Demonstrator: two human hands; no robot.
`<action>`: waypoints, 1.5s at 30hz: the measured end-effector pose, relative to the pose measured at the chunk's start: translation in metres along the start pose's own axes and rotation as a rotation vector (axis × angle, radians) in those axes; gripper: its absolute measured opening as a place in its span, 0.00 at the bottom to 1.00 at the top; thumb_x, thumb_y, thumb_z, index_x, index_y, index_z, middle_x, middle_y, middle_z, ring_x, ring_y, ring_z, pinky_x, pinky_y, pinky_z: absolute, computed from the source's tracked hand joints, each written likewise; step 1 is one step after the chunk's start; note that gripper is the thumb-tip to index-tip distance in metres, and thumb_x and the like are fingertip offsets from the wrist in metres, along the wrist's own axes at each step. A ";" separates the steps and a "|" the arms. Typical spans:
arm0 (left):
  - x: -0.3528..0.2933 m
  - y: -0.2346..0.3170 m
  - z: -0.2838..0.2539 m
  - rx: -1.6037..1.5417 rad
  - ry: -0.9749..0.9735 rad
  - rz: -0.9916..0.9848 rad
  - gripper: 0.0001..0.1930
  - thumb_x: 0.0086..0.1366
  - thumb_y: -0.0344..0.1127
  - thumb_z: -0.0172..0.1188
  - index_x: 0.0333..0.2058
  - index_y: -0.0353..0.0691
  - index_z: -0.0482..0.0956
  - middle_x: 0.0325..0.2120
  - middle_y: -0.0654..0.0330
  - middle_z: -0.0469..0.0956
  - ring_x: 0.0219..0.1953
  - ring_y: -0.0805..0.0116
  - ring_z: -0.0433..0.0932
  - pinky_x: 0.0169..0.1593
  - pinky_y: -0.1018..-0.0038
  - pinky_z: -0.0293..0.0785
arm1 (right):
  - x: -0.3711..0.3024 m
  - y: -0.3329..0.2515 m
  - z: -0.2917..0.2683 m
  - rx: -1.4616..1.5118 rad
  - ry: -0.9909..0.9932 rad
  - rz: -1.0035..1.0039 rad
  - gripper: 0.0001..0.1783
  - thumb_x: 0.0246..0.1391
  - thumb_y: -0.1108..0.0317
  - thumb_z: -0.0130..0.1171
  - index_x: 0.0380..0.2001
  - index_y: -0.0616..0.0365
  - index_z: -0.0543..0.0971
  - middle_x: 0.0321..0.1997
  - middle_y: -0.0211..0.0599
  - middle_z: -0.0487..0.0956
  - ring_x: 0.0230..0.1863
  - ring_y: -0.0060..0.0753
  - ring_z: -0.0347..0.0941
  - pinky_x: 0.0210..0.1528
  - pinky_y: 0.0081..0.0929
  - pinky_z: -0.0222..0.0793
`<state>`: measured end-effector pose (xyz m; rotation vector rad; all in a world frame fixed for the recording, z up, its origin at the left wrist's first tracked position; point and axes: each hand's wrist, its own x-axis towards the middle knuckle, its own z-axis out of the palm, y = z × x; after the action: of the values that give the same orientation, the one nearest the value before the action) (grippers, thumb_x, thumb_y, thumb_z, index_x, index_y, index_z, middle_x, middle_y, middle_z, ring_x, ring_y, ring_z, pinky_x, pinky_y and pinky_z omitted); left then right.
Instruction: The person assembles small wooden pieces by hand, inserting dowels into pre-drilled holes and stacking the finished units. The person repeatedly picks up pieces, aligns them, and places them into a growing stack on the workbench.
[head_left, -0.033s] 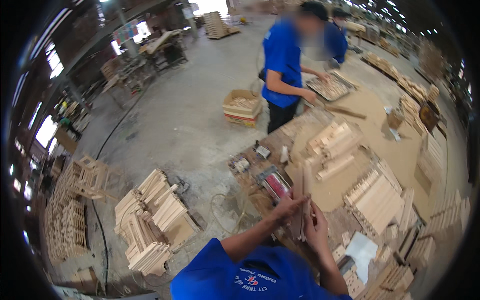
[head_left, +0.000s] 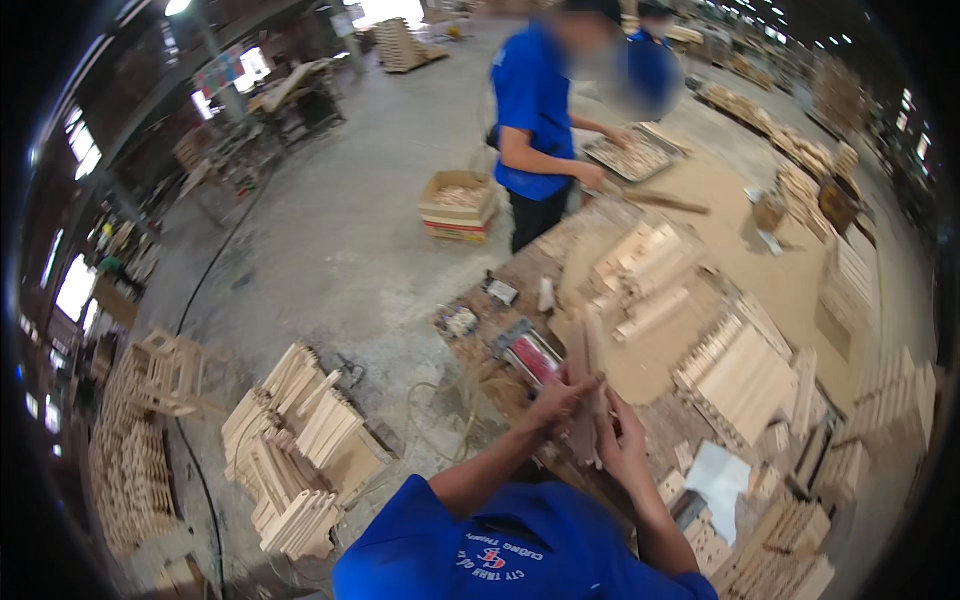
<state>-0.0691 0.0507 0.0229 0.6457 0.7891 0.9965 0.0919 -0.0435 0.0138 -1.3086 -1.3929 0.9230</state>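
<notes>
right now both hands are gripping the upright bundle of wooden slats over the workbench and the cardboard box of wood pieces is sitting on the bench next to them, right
Not quite. The head view shows the left hand and right hand gripping the upright bundle of wooden slats over the workbench, but the cardboard box of wood pieces sits on the concrete floor, well away, beside a co-worker in a blue shirt.
</notes>
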 end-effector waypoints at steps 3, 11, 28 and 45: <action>0.003 -0.003 0.004 -0.110 -0.053 0.037 0.25 0.66 0.33 0.73 0.59 0.41 0.74 0.45 0.64 0.82 0.43 0.73 0.81 0.44 0.71 0.83 | 0.008 -0.022 -0.003 -0.109 -0.013 -0.026 0.28 0.66 0.74 0.58 0.68 0.64 0.71 0.46 0.45 0.80 0.35 0.28 0.78 0.40 0.25 0.75; 0.006 -0.001 0.010 -0.115 -0.109 0.022 0.25 0.66 0.33 0.72 0.59 0.41 0.74 0.46 0.64 0.82 0.46 0.73 0.81 0.47 0.70 0.82 | 0.006 -0.028 -0.008 -0.105 0.027 -0.105 0.26 0.67 0.71 0.58 0.67 0.64 0.72 0.35 0.36 0.74 0.29 0.24 0.72 0.35 0.24 0.70; -0.021 -0.084 0.067 0.084 0.115 0.080 0.17 0.67 0.25 0.69 0.51 0.38 0.73 0.42 0.63 0.80 0.42 0.76 0.79 0.47 0.75 0.80 | -0.026 -0.013 -0.017 -0.781 0.101 0.043 0.44 0.43 0.71 0.69 0.65 0.68 0.64 0.46 0.58 0.75 0.47 0.63 0.75 0.46 0.53 0.74; -0.038 -0.072 -0.001 0.577 -0.243 0.003 0.27 0.63 0.30 0.73 0.59 0.36 0.73 0.49 0.55 0.81 0.50 0.69 0.81 0.57 0.72 0.78 | -0.058 -0.005 -0.077 -0.909 0.086 0.221 0.39 0.46 0.72 0.66 0.65 0.62 0.67 0.47 0.54 0.78 0.50 0.61 0.76 0.55 0.51 0.71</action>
<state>-0.0480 -0.0125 -0.0235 1.2394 0.8617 0.6687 0.1623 -0.1082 0.0277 -2.1739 -1.6919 0.3311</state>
